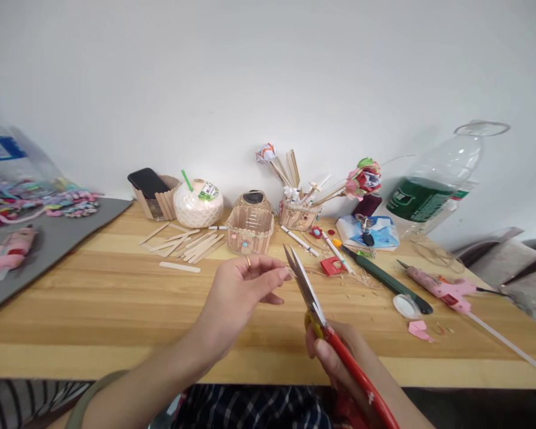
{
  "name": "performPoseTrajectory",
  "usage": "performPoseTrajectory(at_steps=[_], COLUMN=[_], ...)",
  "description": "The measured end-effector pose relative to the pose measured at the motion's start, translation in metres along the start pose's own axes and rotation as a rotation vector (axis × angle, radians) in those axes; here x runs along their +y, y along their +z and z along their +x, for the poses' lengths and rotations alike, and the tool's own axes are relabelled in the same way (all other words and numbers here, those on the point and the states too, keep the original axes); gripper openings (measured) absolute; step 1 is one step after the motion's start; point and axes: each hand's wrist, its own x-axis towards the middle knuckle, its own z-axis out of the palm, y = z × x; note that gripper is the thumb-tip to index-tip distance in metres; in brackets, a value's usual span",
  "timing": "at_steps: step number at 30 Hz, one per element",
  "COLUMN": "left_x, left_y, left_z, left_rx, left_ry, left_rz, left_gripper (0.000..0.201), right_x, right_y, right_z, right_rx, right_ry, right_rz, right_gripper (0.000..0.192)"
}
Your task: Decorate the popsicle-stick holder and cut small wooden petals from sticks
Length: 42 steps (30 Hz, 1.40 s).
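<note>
**Above the table edge, two hands meet at a pair of scissors**

Over the near edge of the wooden table (116,310), the right hand (339,363) grips the red handles of the scissors (315,304); its fingers are wrapped round them, and the blades stand slightly parted, pointing up and away towards the left hand; the left hand (245,286) hangs just beside the blade tips with thumb and fingertips pinched together, a ring on one finger; whether anything small is held in that pinch cannot be told.

Beyond the hands, a small stick basket (250,228) stands on the table, with a fan of loose craft sticks (192,243) lying to its left and one stick apart, nearer the edge; behind these sit a white coconut drink (199,204) with a green straw and a stick holder bearing a dark phone (148,182); a second stick pot (298,214) holds paper flowers and rolled sticks against the wall.

To the right lie a red scrap piece (332,266), a green-handled tool (386,280), a white round lid (405,305), a pink paper scrap (418,329) and a pink glue gun (442,290); a cut plastic bottle (433,190) with a green label leans near the wall; a tissue pack (375,231) lies beside it.

At far left a grey mat (58,238) bears another pink glue gun (9,250) and a heap of coloured strips (49,199).
</note>
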Motion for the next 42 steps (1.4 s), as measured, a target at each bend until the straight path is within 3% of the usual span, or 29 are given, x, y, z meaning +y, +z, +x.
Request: performPoseTrajectory(at_steps=[11,14,17,20,24,27,30,33,34,38,42], left_x=[0.0,0.0,-0.003,-0.014,-0.033,-0.04,-0.041,-0.044,-0.046,-0.058,-0.075], left_y=[0.001,-0.001,-0.002,0.002,0.013,0.011,0.0,-0.008,-0.008,0.003,0.02], left_z=[-0.001,0.001,0.012,0.036,0.073,0.088,0.081,0.06,0.052,0.031,0.022], left_rx=[-0.05,-0.047,-0.077,-0.195,-0.313,-0.332,-0.364,-0.503,-0.554,-0.633,-0.638], left_ry=[0.03,0.057,0.102,0.191,0.232,0.279,0.322,0.369,0.401,0.536,0.467], left_rz=[0.047,0.115,0.367,0.85,0.99,1.069,1.161,1.233,1.274,1.775,1.85], left_gripper=[0.008,0.011,0.011,0.013,0.013,0.02,0.028,0.024,0.033,0.025,0.029], right_x=[0.004,0.01,0.017,0.021,0.024,0.027,0.031,0.036,0.037,0.042,0.048], right_y=[0.001,0.002,0.0,-0.005,-0.017,-0.026,-0.035,-0.041,-0.043,-0.045,-0.047], right_z=[-0.004,-0.004,-0.003,-0.002,-0.01,-0.019,-0.025,-0.027,-0.027,-0.025,-0.025], right_rx=[0.012,0.072,0.162,0.205,0.248,0.265,0.299,0.323,0.34,0.382,0.379], right_ry=[-0.056,-0.042,-0.033,-0.052,-0.085,-0.09,-0.102,-0.116,-0.126,-0.137,-0.145], right_rz=[0.058,0.156,0.278,0.324,0.367,0.401,0.433,0.476,0.48,0.486,0.478], right_gripper=[0.06,0.053,0.048,0.047,0.042,0.04,0.041,0.042,0.042,0.04,0.039])
